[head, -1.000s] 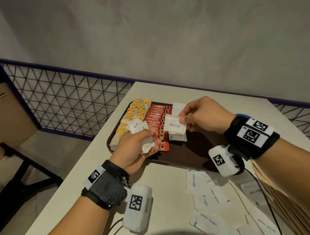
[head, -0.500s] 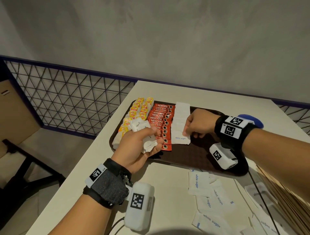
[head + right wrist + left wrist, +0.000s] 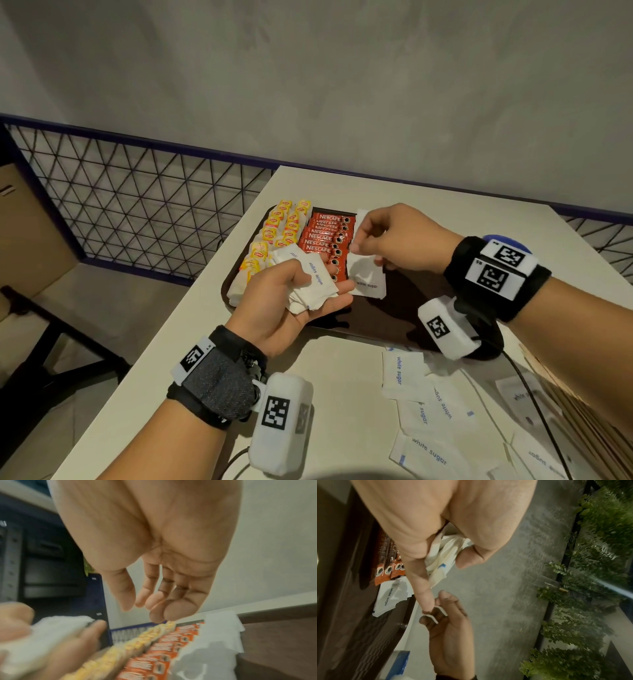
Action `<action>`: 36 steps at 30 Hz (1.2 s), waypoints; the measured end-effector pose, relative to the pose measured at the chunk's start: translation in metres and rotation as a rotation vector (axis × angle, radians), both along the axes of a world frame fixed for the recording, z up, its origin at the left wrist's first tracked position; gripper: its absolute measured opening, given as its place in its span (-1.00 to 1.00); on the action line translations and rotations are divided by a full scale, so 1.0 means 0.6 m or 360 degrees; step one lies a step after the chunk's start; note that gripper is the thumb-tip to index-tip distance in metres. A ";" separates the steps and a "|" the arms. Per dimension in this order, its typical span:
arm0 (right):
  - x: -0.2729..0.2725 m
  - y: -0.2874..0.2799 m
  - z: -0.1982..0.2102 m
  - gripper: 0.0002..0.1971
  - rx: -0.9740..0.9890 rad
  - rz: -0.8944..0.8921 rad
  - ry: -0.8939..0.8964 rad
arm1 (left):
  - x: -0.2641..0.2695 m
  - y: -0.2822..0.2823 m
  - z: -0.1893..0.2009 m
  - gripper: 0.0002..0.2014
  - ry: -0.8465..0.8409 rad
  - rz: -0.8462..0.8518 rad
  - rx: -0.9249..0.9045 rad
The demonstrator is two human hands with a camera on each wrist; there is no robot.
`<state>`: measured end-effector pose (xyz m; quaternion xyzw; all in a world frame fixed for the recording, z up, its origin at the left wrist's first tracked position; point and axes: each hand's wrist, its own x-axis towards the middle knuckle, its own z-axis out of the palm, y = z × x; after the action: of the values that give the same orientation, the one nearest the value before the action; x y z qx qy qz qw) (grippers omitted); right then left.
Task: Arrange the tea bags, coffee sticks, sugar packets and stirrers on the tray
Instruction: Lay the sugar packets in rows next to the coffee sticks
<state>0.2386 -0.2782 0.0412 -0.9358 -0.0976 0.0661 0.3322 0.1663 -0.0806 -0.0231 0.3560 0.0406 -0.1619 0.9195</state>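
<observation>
Bundle of sugar packets point(image 3: 313, 284) was clasped in left hand point(image 3: 291, 305) over brown tray point(image 3: 394, 318), near laid sugar row point(image 3: 368, 274). Right hand point(image 3: 397, 240) was held empty, fingers loosely apart, above row. Risk judged: loose bundle spilled if several packets were dragged out together, coffee sticks point(image 3: 325, 240) disturbed.
</observation>
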 end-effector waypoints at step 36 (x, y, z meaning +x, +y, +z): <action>-0.062 0.006 0.020 -0.92 0.0376 0.0032 0.0061 | 0.002 0.001 -0.010 -0.65 -0.0169 0.0078 0.0412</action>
<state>0.2016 -0.2746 0.0534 -0.8877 -0.1078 0.0754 0.4413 0.1677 -0.0798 -0.0288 0.4787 0.0213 -0.1138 0.8703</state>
